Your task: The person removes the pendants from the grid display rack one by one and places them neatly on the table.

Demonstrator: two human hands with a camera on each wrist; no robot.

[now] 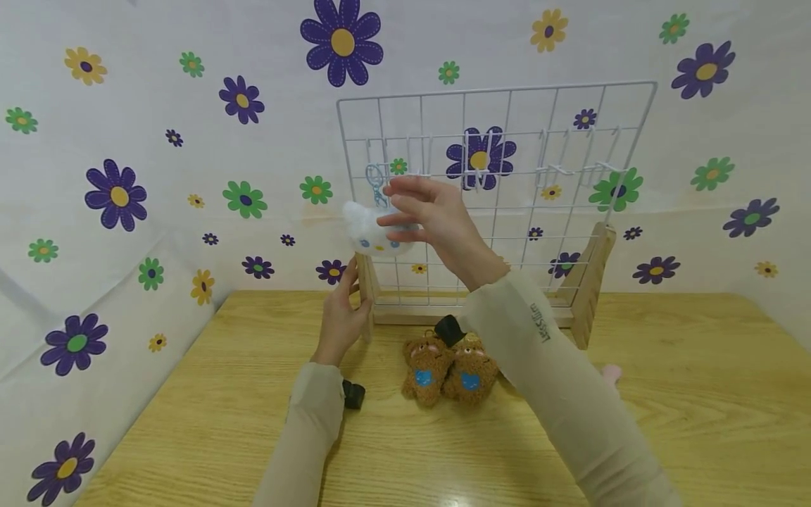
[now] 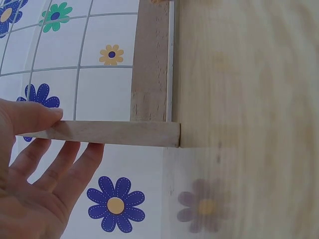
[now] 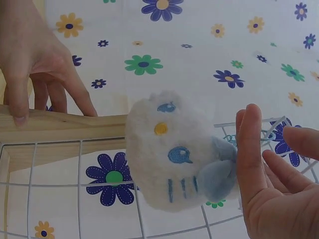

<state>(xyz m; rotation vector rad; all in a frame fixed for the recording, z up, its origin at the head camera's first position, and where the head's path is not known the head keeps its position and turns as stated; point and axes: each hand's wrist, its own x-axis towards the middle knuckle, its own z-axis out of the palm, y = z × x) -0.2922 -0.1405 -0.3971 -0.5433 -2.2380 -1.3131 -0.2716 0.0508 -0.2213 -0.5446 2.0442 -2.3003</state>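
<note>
A white plush cat-head keychain (image 1: 362, 231) with blue eyes, a yellow nose and a blue bow (image 3: 219, 174) hangs at the left of a white wire grid rack (image 1: 488, 211). Its light blue clasp (image 1: 375, 176) is up by a hook on the grid. My right hand (image 1: 437, 215) is beside the plush, fingers extended and thumb apart, overlapping its right side in the head view. Low on the rack's left, my left hand (image 1: 340, 320) holds the wooden upright (image 2: 119, 133) between thumb on one side and fingertips on the other.
Two brown bear plushies (image 1: 426, 373) with blue patches lie on the wooden table (image 1: 209, 422) before the rack. More white hooks (image 1: 557, 169) line the grid to the right. A small pink thing (image 1: 611, 374) shows past my right sleeve. Flower-printed cloth (image 1: 266, 155) stands behind.
</note>
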